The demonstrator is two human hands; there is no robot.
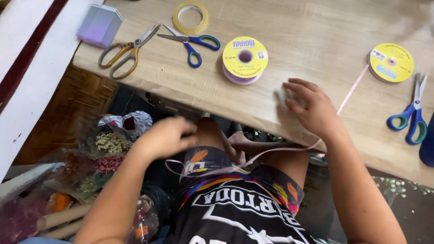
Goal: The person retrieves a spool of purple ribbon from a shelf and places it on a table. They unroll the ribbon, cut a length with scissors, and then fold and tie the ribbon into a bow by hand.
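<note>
Two hands work a pink ribbon: left hand pinches it below the wooden counter, right hand rests spread on the counter edge.

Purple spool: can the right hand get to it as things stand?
Probably yes. The right hand rests flat on the table, with bare wood between it and the purple spool. Only the pink ribbon trailing under the wrist might drag along.
</note>
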